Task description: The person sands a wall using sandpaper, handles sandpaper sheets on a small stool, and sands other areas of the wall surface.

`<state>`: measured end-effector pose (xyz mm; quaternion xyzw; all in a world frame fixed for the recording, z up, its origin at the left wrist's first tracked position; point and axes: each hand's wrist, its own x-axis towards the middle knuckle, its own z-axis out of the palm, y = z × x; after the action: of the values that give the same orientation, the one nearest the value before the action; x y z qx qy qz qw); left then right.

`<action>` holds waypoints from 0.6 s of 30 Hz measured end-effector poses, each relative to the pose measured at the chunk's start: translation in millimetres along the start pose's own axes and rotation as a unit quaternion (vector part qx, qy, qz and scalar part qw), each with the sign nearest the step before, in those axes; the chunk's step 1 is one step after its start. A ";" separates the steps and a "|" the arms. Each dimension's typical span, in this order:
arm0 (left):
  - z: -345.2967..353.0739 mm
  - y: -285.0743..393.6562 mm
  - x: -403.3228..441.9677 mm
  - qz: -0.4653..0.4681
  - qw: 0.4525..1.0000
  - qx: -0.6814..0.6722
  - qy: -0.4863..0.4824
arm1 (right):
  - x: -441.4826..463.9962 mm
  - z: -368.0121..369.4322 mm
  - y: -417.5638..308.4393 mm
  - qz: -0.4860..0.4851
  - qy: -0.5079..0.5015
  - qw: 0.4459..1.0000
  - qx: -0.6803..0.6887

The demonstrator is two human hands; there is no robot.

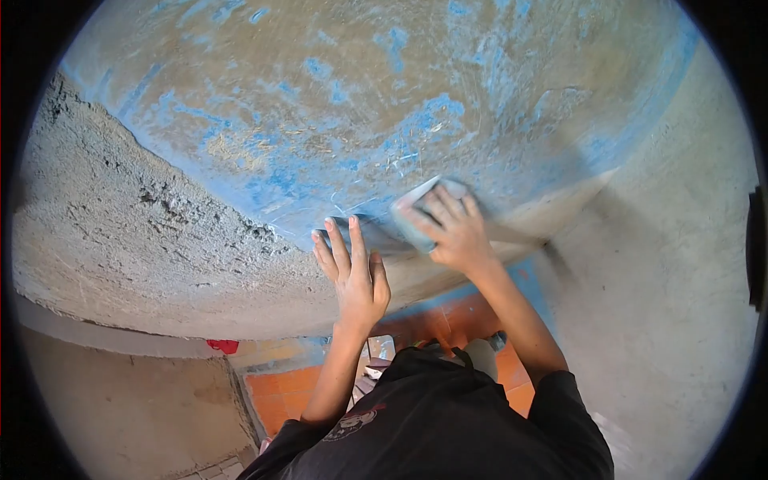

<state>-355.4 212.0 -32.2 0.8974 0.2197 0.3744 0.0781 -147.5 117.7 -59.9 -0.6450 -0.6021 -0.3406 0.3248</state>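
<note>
The person's two bare hands at a wall (pixel 344 112) with patchy blue and brown paint, seen from above. The right hand (pixel 456 230) lies over a pale, flat pad (pixel 411 232), its fingers spread across the upper face; blur hides whether they clamp its edges. The pad is at the lower part of the painted surface, to the right of the left hand (pixel 352 276). The left hand holds nothing: its fingers are extended, slightly apart, with the tips at the lower border of the blue area. Left of the hands, a rough grey band (pixel 152 216) borders the paint; at right stands a plain grey wall (pixel 664 256). Below are a black shirt (pixel 448 424) and an orange tiled floor (pixel 276 392).
</note>
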 end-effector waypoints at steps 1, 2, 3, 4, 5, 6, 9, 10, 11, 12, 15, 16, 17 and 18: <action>-1.0 -2.3 -0.8 0.002 1.000 -0.006 -0.002 | 4.0 -2.5 1.0 -0.045 -0.012 0.999 0.006; -2.6 -3.9 -1.9 0.002 1.000 -0.011 -0.004 | 4.9 -0.1 -4.2 -0.011 0.014 1.000 0.005; -4.4 -5.1 -2.6 0.003 1.000 -0.016 -0.004 | 7.8 6.1 -12.1 0.021 0.040 0.999 0.004; -5.8 -5.6 -2.6 0.004 1.000 -0.021 -0.005 | 11.4 14.0 -20.6 0.054 0.067 0.996 0.003; -7.0 -5.6 -3.2 0.000 1.000 -0.021 -0.009 | 13.8 21.7 -29.0 0.088 0.094 0.992 0.000; -7.9 -5.3 -3.7 -0.002 1.000 -0.022 -0.014 | 14.4 27.9 -35.1 0.124 0.121 0.985 -0.003; -8.5 -5.6 -5.5 -0.006 0.999 -0.026 -0.029 | -12.9 21.0 -34.5 0.074 -0.125 0.988 0.055; -8.1 -6.1 -4.7 -0.007 0.999 -0.027 -0.032 | -22.3 18.6 -31.8 0.028 -0.258 0.962 0.087; -8.2 -6.2 -4.7 -0.004 0.999 -0.029 -0.035 | -23.3 23.3 -25.6 0.129 -0.104 0.983 0.078; -8.8 -6.0 -4.7 -0.003 0.999 -0.031 -0.037 | -21.8 30.6 -15.5 0.225 0.053 0.971 0.066; -7.1 -1.3 -2.1 -0.002 0.999 -0.022 -0.039 | -26.4 56.9 -27.2 0.327 0.233 0.912 0.079; -4.8 2.2 -0.7 0.001 0.999 -0.021 -0.040 | -27.7 62.6 -38.8 0.336 0.247 0.905 0.089; -3.2 5.0 0.4 0.006 0.999 -0.017 -0.041 | -37.4 58.6 -50.0 0.285 0.145 0.944 0.081; -2.1 7.3 1.7 0.012 0.999 -0.014 -0.040 | -47.1 54.5 -61.4 0.225 0.048 0.970 0.082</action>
<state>-353.4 206.2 -27.4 0.9131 0.2007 0.3420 0.0946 -208.1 140.7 -128.9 -0.7178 -0.4512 -0.2391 0.4733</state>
